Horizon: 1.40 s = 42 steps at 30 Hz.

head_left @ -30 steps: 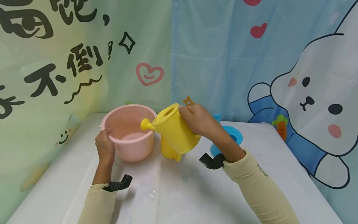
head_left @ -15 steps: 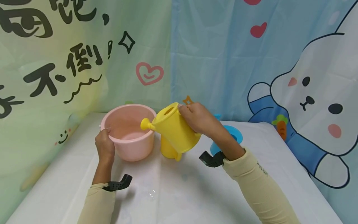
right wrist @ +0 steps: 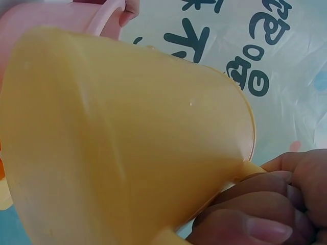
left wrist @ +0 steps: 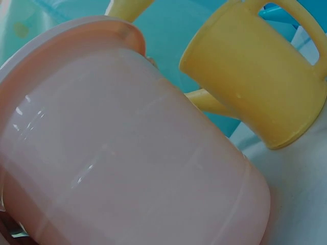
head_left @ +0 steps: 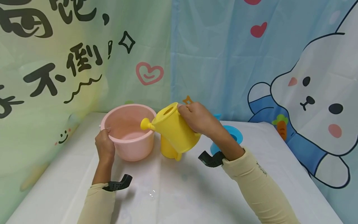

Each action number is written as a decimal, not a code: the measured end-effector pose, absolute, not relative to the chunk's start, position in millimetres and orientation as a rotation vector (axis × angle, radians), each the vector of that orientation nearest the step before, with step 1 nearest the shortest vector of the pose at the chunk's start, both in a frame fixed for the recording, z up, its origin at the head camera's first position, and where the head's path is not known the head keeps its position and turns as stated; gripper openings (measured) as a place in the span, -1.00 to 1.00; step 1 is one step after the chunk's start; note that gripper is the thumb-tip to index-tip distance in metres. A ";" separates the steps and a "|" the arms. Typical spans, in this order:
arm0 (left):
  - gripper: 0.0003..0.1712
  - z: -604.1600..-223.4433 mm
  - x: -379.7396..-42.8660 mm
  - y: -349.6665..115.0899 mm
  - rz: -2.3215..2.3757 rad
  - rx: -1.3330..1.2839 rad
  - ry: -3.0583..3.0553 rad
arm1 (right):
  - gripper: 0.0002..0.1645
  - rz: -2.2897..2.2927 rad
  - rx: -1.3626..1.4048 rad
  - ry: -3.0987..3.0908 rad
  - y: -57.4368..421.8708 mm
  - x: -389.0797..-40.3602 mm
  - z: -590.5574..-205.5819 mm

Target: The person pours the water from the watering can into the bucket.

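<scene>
A pink plastic bucket [head_left: 134,149] stands on the white table, and my left hand [head_left: 105,144] grips its rim on the left side. My right hand [head_left: 199,119] holds a yellow watering can [head_left: 179,133] by its handle, off the table. This can is tilted left, its round spout head [head_left: 145,124] over the bucket's right edge. In the right wrist view the fingers [right wrist: 255,204] curl round the handle. Behind and below it stands a second yellow watering can [left wrist: 255,76], mostly hidden in the head view. No water stream can be made out.
A blue watering-can-like thing [head_left: 235,135] stands at the right, partly behind my right forearm. Small drops of liquid [head_left: 152,194] lie on the white table [head_left: 179,199]. A printed cloth [head_left: 207,62] hangs behind and along the left.
Almost nothing differs. The held yellow watering can has tipped very slightly and risen a little since one second ago; the left hand and bucket stay put.
</scene>
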<state>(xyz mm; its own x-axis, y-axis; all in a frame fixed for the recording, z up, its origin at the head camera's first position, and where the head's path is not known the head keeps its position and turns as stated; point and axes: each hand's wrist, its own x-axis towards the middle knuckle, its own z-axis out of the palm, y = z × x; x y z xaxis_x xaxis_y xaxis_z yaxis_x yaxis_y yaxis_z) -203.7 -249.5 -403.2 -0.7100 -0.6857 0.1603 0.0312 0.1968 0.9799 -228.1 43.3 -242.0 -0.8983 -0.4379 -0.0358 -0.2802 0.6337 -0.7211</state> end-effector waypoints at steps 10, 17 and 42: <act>-0.35 -402.1 -203.6 -249.1 -1.587 0.616 -1.888 | -0.41 -1.091 -0.589 2.658 41.6 -227.9 -241.5; -0.36 -403.0 -203.5 -249.3 -1.581 0.619 -1.875 | -0.39 -1.081 -0.597 2.656 41.7 -226.2 -239.9; -0.36 -403.5 -204.1 -248.4 -1.563 0.613 -1.897 | -0.41 -1.027 -0.680 2.646 41.2 -226.2 -233.9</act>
